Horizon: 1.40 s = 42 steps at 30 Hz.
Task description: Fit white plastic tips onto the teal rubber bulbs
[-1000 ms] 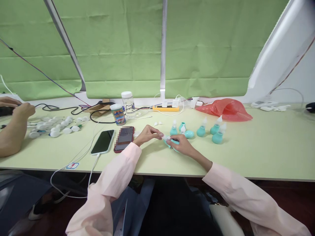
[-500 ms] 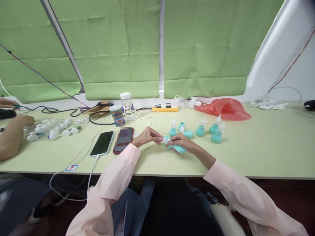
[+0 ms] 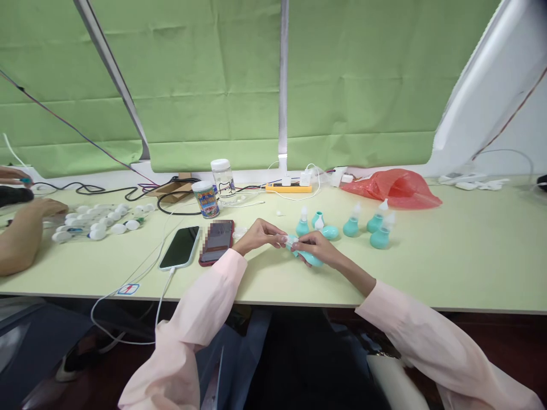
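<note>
My left hand (image 3: 261,237) is closed in a pinch on a small clear tip (image 3: 290,241). Opposite it, my right hand (image 3: 320,249) grips a teal rubber bulb (image 3: 311,261), its thumb and forefinger at the clear piece; it looks like a bulb nasal aspirator. Whether tip and bulb are joined is hidden by the fingers. Just beyond the hands stand an upright teal aspirator with a clear tip (image 3: 302,223), a teal piece with a white insert (image 3: 318,221) and a teal bulb lying on its side (image 3: 330,232). Several tipped aspirators (image 3: 379,238) stand to the right.
Two phones (image 3: 179,248) (image 3: 216,243) lie left of my hands, one with a white cable. Behind are a printed can (image 3: 205,200), a clear jar (image 3: 223,185), a yellow power strip (image 3: 288,188) and a red plastic bag (image 3: 395,191). Another person's arm (image 3: 25,236) rests beside white-capped parts (image 3: 98,225).
The view has shifted slightly. My fingers have turned the clear tip a little against the teal bulb; both hands stay together. A small white piece by my left hand no longer shows.
</note>
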{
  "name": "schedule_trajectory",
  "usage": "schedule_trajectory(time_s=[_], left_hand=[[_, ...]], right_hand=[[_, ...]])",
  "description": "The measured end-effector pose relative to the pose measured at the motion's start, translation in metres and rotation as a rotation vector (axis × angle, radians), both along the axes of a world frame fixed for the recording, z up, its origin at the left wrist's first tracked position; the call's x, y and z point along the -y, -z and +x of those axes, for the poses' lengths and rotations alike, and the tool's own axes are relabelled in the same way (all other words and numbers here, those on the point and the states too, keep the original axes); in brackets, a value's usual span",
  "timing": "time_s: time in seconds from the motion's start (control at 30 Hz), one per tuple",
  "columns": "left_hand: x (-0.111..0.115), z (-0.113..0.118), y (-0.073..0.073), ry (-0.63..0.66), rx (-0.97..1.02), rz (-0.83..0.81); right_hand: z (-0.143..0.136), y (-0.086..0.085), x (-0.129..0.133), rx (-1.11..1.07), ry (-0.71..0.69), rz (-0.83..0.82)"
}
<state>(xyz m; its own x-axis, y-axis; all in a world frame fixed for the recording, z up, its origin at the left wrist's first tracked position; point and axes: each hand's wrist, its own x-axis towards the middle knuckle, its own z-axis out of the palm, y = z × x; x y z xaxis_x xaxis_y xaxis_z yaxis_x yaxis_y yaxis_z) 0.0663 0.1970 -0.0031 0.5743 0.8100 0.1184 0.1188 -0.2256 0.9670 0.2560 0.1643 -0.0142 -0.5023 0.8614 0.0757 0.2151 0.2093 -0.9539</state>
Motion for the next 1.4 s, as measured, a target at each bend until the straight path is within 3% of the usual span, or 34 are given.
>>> schedule_trajectory(time_s=[0.3,0.43,0.63,0.87,1.23,1.4], left_hand=[[-0.003,0.004,0.007,0.012,0.147,-0.072],[-0.004,0.006,0.010,0.012,0.208,-0.131],[-0.005,0.007,0.011,0.021,0.246,-0.179],[-0.007,0.008,0.014,-0.005,0.276,-0.101],[-0.005,0.005,0.012,0.065,0.235,-0.099],[-0.004,0.004,0.010,0.087,0.220,-0.101]], right_hand=[[-0.004,0.004,0.006,0.042,0.091,0.331],[-0.005,0.006,0.006,0.035,0.111,0.360],[-0.006,0.005,0.003,-0.075,0.050,0.204],[-0.008,0.005,0.002,-0.272,0.035,-0.040],[-0.005,0.009,-0.003,-0.378,-0.106,-0.435],[-0.004,0.009,-0.005,-0.359,-0.170,-0.464]])
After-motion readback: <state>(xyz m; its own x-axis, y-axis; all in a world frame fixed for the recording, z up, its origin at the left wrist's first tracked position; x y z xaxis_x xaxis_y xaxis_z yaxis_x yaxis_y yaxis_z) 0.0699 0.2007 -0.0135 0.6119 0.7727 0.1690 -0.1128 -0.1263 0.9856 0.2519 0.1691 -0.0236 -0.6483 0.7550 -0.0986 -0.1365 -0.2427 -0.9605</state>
